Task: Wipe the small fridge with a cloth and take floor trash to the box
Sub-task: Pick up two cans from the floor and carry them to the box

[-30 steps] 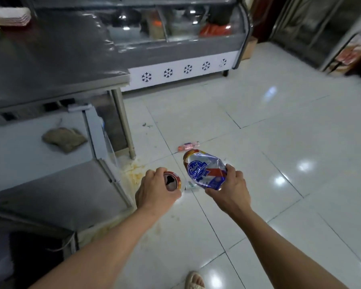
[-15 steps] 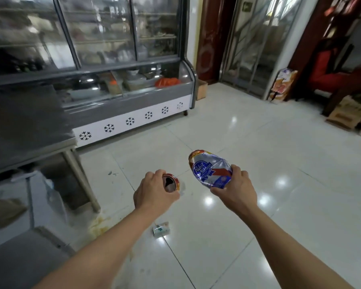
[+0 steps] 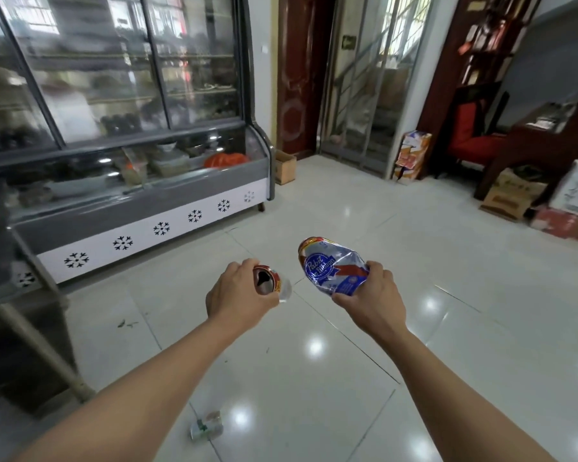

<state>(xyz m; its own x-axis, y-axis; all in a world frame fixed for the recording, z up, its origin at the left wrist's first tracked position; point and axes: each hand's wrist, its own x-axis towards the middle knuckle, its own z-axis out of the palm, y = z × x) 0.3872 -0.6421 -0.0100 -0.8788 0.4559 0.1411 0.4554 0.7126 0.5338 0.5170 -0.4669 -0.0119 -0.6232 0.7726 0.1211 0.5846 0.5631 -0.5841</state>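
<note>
My left hand (image 3: 239, 295) grips a red drink can (image 3: 267, 279) with its open top facing me. My right hand (image 3: 371, 296) holds a crushed blue, white and red beer can (image 3: 331, 266) by its lower end. Both hands are raised over the white tiled floor, about a hand's width apart. A small crumpled white and green wrapper (image 3: 207, 426) lies on the floor below my left forearm. An open cardboard box (image 3: 285, 165) stands by the right end of the display fridge. The small fridge and the cloth are out of view.
A glass-fronted display fridge (image 3: 141, 201) with snowflake marks runs along the left. A steel table leg (image 3: 44, 351) slants at the lower left. Cardboard boxes (image 3: 511, 195) and a dark wooden table with a red chair (image 3: 474, 138) fill the right side. A doorway is ahead.
The view has lifted from the floor and small fridge toward the room ahead. Both hands keep their cans. The pink wrapper and the cloth have dropped out of sight.
</note>
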